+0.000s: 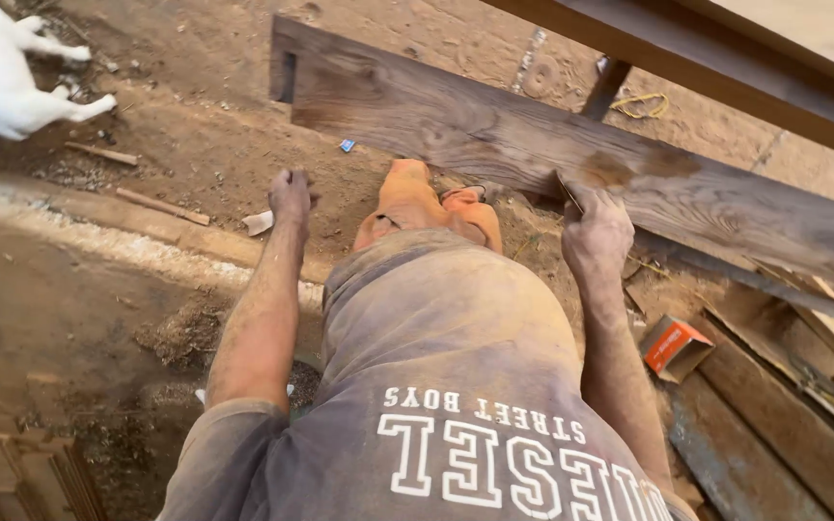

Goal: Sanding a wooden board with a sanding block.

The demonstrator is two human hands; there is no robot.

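A long, dark, weathered wooden plank [456, 125] runs from the upper middle down to the right edge, above the dirt ground. My right hand [596, 232] grips its lower edge, fingers curled over the wood. My left hand [291, 198] is out in front at the left, closed in a fist with nothing visible in it, clear of the plank. Between my arms I see my dusty grey shirt [446, 347] and orange trousers [417, 207].
A white animal [2, 72] stands at the top left. A small orange box [673, 345] lies among stacked boards [784, 386] at the lower right. A concrete kerb [98, 232] crosses the left. Wood scraps, sawdust and a yellow cord [639, 104] litter the ground.
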